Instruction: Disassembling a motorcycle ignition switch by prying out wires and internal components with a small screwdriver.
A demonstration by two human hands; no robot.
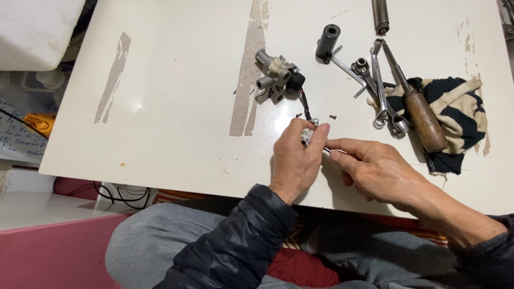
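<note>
My left hand (pixel 297 158) pinches a small metal connector part (pixel 307 137) over the white table (pixel 171 107). A thin black wire (pixel 305 107) runs from it up to a grey metal mechanism (pixel 277 77) with cylindrical ends. My right hand (pixel 375 168) holds a thin metal tool (pixel 327 150) with its fingertips against that small part. Two tiny dark screws (pixel 332 116) lie on the table just above my hands.
At the upper right lie a black socket (pixel 327 40), hex keys (pixel 348 69), wrenches (pixel 381 85), a wooden-handled screwdriver (pixel 423 120) and a striped rag (pixel 460 123). A metal cylinder (pixel 380 15) lies at the top edge. My knees sit below the table's near edge.
</note>
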